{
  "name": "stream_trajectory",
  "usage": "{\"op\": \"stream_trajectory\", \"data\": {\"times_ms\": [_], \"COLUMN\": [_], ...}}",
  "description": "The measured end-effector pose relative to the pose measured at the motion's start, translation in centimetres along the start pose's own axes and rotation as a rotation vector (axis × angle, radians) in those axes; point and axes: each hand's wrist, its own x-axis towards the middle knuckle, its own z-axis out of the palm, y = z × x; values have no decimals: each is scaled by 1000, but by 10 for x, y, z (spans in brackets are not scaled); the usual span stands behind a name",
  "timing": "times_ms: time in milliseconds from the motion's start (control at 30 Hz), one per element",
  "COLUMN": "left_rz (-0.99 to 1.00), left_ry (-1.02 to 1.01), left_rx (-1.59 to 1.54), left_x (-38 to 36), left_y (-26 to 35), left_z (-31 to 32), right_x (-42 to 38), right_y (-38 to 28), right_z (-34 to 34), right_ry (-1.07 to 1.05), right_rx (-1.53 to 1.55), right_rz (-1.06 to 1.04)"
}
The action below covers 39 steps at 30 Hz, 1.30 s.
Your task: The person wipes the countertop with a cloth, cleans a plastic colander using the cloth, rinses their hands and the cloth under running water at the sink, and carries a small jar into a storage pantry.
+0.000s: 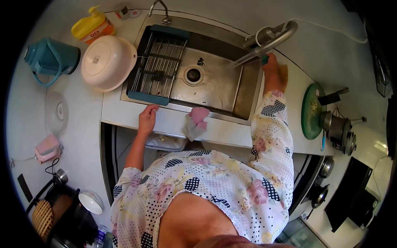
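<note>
My right hand [271,64] is at the right rim of the steel sink [219,74], beside the faucet [275,39]. Its fingers are closed around a small green piece [264,60], mostly hidden, whose kind I cannot make out. A brown item [283,76] shows behind my right wrist. Water runs from the faucet into the basin. My left hand [147,118] rests with curled fingers on the counter's front edge, with nothing visible in it. To its right, a pink and grey cloth [197,121] hangs over the edge.
A teal-ended rack [159,64] spans the sink's left side. Left of it are an upturned pale basin [106,62], a yellow pump bottle [93,25] and a teal jug [53,58]. On the right stand a green round board [312,111] and a pot [341,128].
</note>
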Motion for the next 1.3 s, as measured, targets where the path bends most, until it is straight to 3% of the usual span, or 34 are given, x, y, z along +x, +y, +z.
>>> {"op": "stream_trajectory", "data": {"times_ms": [100,300,367,433,467,533,600,700,767,800,900,967,1067,1167,1267,1300], "left_rz": [40,93,73,78,76,63,62,148,290,267,135,87,77,69,14,21], "left_ry": [-59,-8,31,100,140,195,283,432,534,505,535,501,508,497,450,455], "left_rx": [29,174,206,232,220,265,263,417,609,652,800,860,850,907,911,900], "left_x": [2,14,17,19,19,20,23,32,39,43,44,46,44,44,45,46], "left_y": [-4,-3,-3,-6,-7,-28,-39,-56,-51,-64,-56,-57,-52,-49,-42,-41], "left_z": [8,8,4,-3,-8,-22,-38,-60,-73,-77,-67,-65,-67,-68,-71,-72], "right_x": [-14,-36,-24,-42,-27,-44,-72,-84,-83,-84,-81,-80,-67,-58,-88,-87], "right_y": [-23,-34,13,50,80,128,154,171,163,155,134,122,115,156,188,197], "right_z": [4,14,1,-3,-11,-14,-4,20,45,63,120,160,222,275,308,312], "right_ry": [11,-111,-293,-286,-333,-458,-568,-703,-727,-732,-558,-407,-389,-278,-370,-368], "right_rx": [-96,152,113,-108,-10,72,-91,-585,-949,-1126,-1043,-969,-1085,-1085,-1539,-1486], "right_rz": [-60,-56,-325,-86,164,257,322,47,-262,-425,-582,-921,-1027,-1001,-1247,-1360]}}
